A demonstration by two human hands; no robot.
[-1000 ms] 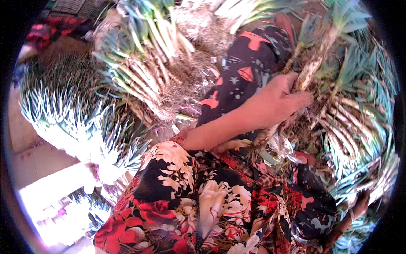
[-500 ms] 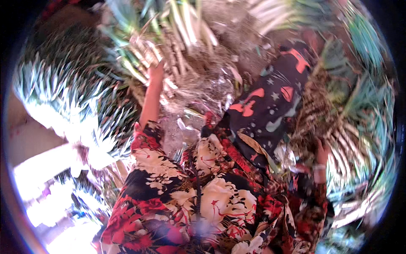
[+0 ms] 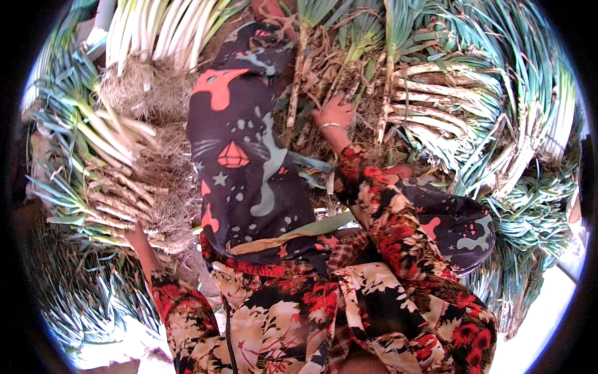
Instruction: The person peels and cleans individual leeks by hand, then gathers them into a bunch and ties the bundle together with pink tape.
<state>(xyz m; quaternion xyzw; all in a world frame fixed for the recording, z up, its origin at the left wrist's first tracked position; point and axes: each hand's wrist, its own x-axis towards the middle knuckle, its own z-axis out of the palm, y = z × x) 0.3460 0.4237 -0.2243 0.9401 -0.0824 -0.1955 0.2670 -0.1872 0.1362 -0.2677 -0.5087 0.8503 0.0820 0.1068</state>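
My left hand [image 3: 135, 235] rests at the lower edge of a pile of scallions [image 3: 118, 202] with pale stalks and shaggy roots. Its fingers are small and partly lost against the stalks, so a hold cannot be made out. To the right of my outstretched leg, my right hand [image 3: 336, 115] reaches over loose, soil-browned scallions [image 3: 324, 81], fingers spread and palm down. A bracelet circles that wrist. One long scallion stalk [image 3: 385, 93] lies just right of the hand, and another stalk [image 3: 294, 84] to its left.
My leg in dark patterned trousers [image 3: 249, 143] stretches between the piles. Cleaner white scallions [image 3: 162, 31] lie at the far left, with a heap of browner scallions [image 3: 430, 112] at right. Green bundles [image 3: 529, 215] stand farther right. A dry leaf [image 3: 268, 242] lies across my lap.
The view has swung right, so the leg and piles sit farther left. My right hand has moved forward onto the loose scallions; my left hand stays by the left pile.
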